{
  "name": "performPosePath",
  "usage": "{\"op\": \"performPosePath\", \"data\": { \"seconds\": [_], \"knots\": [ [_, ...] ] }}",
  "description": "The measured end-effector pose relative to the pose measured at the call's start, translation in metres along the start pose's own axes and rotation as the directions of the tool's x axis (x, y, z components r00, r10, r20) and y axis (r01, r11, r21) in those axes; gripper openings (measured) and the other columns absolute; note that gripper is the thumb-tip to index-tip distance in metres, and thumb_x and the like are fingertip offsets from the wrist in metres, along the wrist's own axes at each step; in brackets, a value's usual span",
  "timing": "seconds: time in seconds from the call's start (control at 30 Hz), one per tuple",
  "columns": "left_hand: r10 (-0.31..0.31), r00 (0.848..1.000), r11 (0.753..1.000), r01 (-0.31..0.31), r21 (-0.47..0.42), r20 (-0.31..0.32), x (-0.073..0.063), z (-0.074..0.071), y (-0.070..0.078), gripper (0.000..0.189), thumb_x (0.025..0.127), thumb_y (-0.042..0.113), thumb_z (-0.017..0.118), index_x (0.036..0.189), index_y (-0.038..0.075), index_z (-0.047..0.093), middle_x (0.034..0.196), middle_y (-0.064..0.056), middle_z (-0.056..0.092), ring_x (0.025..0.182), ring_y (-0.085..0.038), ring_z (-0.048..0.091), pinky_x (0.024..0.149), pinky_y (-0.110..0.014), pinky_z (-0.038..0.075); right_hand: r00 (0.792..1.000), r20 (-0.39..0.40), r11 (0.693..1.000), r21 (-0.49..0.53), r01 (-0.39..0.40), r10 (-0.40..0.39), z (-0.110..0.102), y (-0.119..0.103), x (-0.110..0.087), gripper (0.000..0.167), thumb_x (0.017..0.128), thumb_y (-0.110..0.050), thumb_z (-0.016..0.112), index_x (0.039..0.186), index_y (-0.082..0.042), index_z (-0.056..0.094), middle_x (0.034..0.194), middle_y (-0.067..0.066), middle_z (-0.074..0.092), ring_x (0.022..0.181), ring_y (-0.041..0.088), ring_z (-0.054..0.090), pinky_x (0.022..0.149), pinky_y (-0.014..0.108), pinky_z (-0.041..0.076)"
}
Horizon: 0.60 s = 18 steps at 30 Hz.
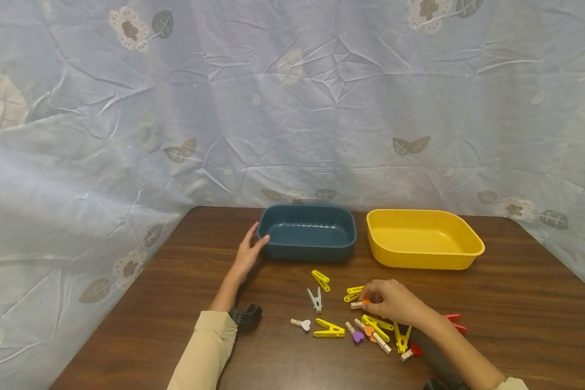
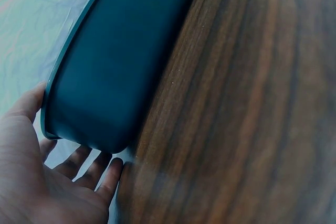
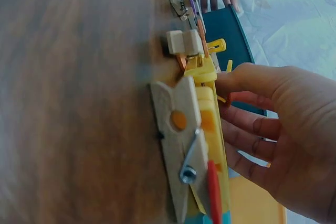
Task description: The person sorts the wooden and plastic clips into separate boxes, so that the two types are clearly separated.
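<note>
My left hand (image 1: 246,255) rests against the left end of a dark blue basin (image 1: 308,253), its fingers spread and fairly straight along the outside and the thumb at the rim. My right hand (image 1: 392,300) pinches a small wooden clothespin (image 1: 356,305) with an orange heart between thumb and fingertips. Just behind it lies a yellow clothespin (image 1: 355,290). Below this hand are more yellow clothespins (image 1: 377,327) and several small wooden ones, among them a purple-heart clothespin (image 1: 355,332) and a red-heart clothespin (image 1: 411,352), large in the right wrist view.
A yellow basin (image 1: 424,260) stands right of the blue one at the back of the wooden table (image 1: 170,303). Left of the pile lie a grey clothespin (image 1: 315,300) and a white-heart clothespin (image 1: 300,324). A red clothespin (image 1: 454,322) is partly behind the right forearm. Patterned cloth (image 1: 292,135) hangs behind.
</note>
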<state>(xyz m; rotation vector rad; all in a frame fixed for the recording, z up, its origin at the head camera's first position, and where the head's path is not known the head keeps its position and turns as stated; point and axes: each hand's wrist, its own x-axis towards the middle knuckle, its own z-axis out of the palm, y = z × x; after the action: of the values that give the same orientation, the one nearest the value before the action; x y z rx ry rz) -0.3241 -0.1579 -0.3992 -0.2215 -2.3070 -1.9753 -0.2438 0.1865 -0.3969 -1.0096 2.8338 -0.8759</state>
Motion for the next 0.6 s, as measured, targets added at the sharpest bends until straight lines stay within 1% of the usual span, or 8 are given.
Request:
{"op": "performPosePath", "data": {
  "seconds": [0.1, 0.27, 0.4, 0.47, 0.57, 0.6],
  "knots": [
    [0.001, 1.0, 1.0, -0.001, 0.001, -0.002, 0.0, 0.0, 0.0, 0.063, 0.095, 0.023, 0.053, 0.146, 0.006, 0.02, 0.144, -0.027, 0.022, 0.128, -0.043, 0.025, 0.101, -0.052, 0.026, 1.0, -0.006, 1.0, -0.005, -0.001, 0.001, -0.003, -0.001, 0.0, 0.005, 0.082, -0.016, 0.069, 0.086, -0.015, 0.066, 0.074, -0.013, 0.053, 0.055, 0.002, 0.044, 0.047, 0.023, 0.04],
    [0.001, 1.0, 1.0, -0.001, -0.004, -0.003, -0.001, 0.0, 0.0, 0.063, 0.095, 0.023, 0.053, 0.146, 0.005, 0.02, 0.143, -0.028, 0.023, 0.127, -0.043, 0.026, 0.1, -0.053, 0.027, 1.0, -0.01, 0.999, -0.024, -0.027, 0.027, -0.007, -0.004, 0.001, 0.005, 0.082, -0.016, 0.069, 0.086, -0.015, 0.066, 0.07, -0.013, 0.052, 0.056, 0.003, 0.044, 0.048, 0.023, 0.04],
    [-0.003, 1.0, 1.0, 0.003, -0.008, 0.001, -0.001, 0.0, -0.001, 0.063, 0.095, 0.022, 0.053, 0.146, 0.004, 0.02, 0.144, -0.026, 0.021, 0.128, -0.043, 0.024, 0.101, -0.053, 0.025, 1.0, -0.025, 0.998, -0.067, -0.01, 0.008, -0.012, -0.005, 0.003, 0.005, 0.081, -0.015, 0.069, 0.085, -0.015, 0.066, 0.072, -0.014, 0.053, 0.059, 0.003, 0.045, 0.051, 0.023, 0.041],
    [-0.001, 1.0, 1.0, 0.001, -0.008, 0.004, 0.002, -0.001, -0.006, 0.064, 0.094, 0.024, 0.053, 0.146, 0.006, 0.02, 0.146, -0.024, 0.019, 0.131, -0.041, 0.02, 0.102, -0.053, 0.022, 0.999, -0.035, 0.996, -0.091, 0.002, -0.005, -0.015, -0.005, 0.005, 0.005, 0.081, -0.015, 0.069, 0.084, -0.015, 0.065, 0.074, -0.014, 0.054, 0.06, 0.002, 0.046, 0.053, 0.023, 0.042],
    [0.019, 1.0, 1.0, -0.019, 0.014, -0.001, 0.01, -0.002, -0.019, 0.067, 0.093, 0.032, 0.054, 0.146, 0.009, 0.02, 0.147, -0.02, 0.018, 0.132, -0.038, 0.017, 0.103, -0.051, 0.02, 0.999, -0.042, 0.993, -0.121, 0.016, -0.021, -0.019, -0.006, 0.009, 0.005, 0.081, -0.014, 0.069, 0.083, -0.016, 0.065, 0.075, -0.014, 0.054, 0.062, 0.002, 0.048, 0.054, 0.023, 0.043],
    [0.019, 1.0, 1.0, -0.019, 0.018, 0.001, 0.01, -0.003, -0.019, 0.066, 0.094, 0.032, 0.054, 0.146, 0.009, 0.02, 0.148, -0.02, 0.018, 0.133, -0.038, 0.016, 0.103, -0.051, 0.02, 0.999, -0.045, 0.991, -0.129, 0.024, -0.03, -0.02, -0.006, 0.01, 0.005, 0.08, -0.014, 0.069, 0.083, -0.016, 0.065, 0.075, -0.014, 0.054, 0.062, 0.002, 0.048, 0.055, 0.023, 0.043]
  ]
}}
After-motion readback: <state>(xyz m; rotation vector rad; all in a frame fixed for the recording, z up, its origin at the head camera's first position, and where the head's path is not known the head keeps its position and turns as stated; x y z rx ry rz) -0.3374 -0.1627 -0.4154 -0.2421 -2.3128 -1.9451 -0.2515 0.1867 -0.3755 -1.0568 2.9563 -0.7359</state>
